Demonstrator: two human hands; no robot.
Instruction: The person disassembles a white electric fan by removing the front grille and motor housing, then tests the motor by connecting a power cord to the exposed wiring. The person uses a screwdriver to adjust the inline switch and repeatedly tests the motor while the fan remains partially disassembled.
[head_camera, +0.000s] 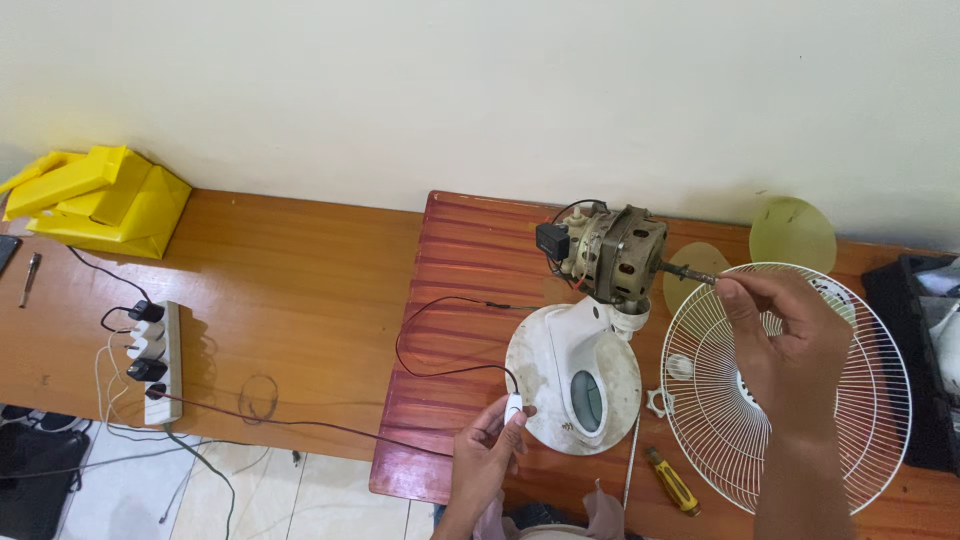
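A stripped fan motor (618, 255) stands on its white round base (553, 380) on a reddish wooden board (460, 300). My right hand (785, 335) pinches the tip of the motor's metal shaft (690, 272) between thumb and fingers. My left hand (488, 455) grips a small white inline switch (514, 408) on the black cord (440, 340) at the board's front edge. A white wire fan guard (870, 400) lies flat under my right hand.
A yellow-handled screwdriver (672, 482) and a white plastic nut (657, 403) lie near the guard. A white power strip (165, 360) with several plugs sits on the left table. Yellow folded packaging (105, 200) is far left. A black case (915, 300) stands at the right edge.
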